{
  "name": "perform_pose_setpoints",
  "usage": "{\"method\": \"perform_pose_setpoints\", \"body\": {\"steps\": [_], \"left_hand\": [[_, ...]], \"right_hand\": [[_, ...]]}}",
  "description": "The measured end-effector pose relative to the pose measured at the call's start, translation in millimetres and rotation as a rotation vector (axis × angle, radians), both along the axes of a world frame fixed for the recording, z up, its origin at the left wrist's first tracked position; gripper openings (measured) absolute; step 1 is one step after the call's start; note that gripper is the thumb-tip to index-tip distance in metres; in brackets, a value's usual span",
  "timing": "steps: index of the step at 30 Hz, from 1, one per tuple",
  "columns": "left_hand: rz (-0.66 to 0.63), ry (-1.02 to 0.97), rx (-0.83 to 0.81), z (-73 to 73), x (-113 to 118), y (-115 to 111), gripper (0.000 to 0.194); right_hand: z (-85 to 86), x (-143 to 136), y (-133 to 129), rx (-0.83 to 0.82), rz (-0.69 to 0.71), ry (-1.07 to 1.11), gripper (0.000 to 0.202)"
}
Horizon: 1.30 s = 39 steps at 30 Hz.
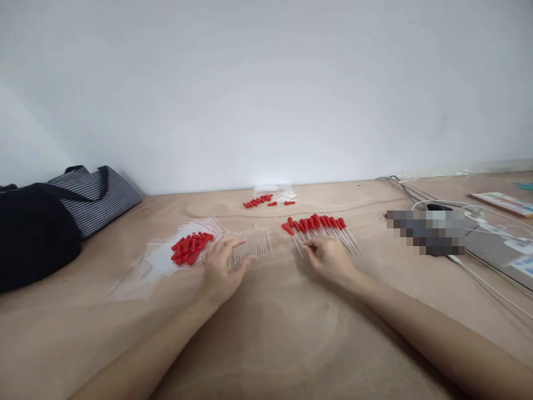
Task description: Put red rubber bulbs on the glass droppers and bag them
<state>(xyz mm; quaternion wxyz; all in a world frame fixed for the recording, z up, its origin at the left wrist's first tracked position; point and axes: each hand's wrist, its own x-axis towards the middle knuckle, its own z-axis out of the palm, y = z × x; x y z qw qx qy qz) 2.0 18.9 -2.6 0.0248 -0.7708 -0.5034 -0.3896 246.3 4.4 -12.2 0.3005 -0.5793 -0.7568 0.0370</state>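
My left hand [222, 266] is open, its fingers spread at the left end of a row of thin clear tubes [254, 244]. Beside its fingertips, a pile of red rubber bulbs [191, 248] lies on clear plastic bags [156, 261]. My right hand [328, 258] has its thumb and fingers pinched together near the lower ends of several tubes with red bulbs [316, 222] on top, laid side by side. What the pinch holds, if anything, is too small to make out.
More red bulbs [258, 201] lie near a plastic bag [272, 191] by the wall. A black bag with a striped part [100, 200] stands at left. Cables [416, 197], a pixelated object [433, 230], a laptop [495, 253] and a colourful card [503, 203] are at right.
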Motion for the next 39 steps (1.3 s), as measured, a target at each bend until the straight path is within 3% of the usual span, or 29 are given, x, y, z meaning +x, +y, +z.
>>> {"method": "perform_pose_setpoints", "body": {"steps": [3, 6, 12, 16, 22, 32, 35, 39], "left_hand": [[0.245, 0.035, 0.032, 3.9, -22.0, 19.6, 0.017], [0.442, 0.055, -0.012, 7.1, -42.3, 32.6, 0.019], [0.567, 0.305, -0.207, 13.3, -59.8, 36.3, 0.026], [0.556, 0.411, -0.238, 10.7, -61.2, 35.3, 0.033], [0.562, 0.413, -0.188, 4.5, -64.1, 40.3, 0.034], [0.564, 0.302, -0.128, 4.1, -58.2, 43.6, 0.028], [0.487, 0.253, -0.042, 3.1, -53.1, 39.6, 0.026], [0.259, 0.2, 0.041, 1.0, -39.8, 30.7, 0.022]], "right_hand": [[4.0, -4.2, 21.4, -0.11, -0.213, -0.058, 0.021], [6.2, -13.5, 36.7, -0.185, -0.326, -0.173, 0.027], [5.7, -28.0, 44.1, -0.212, -0.324, -0.332, 0.031], [3.4, -26.8, 42.8, -0.21, -0.311, -0.353, 0.026], [7.4, -29.1, 39.7, -0.167, -0.315, -0.346, 0.027], [17.5, -78.5, 53.3, -0.268, -0.224, -0.292, 0.027], [18.4, -89.0, 59.4, -0.319, -0.23, -0.29, 0.025], [19.0, -96.9, 65.5, -0.361, -0.231, -0.293, 0.022]]}}
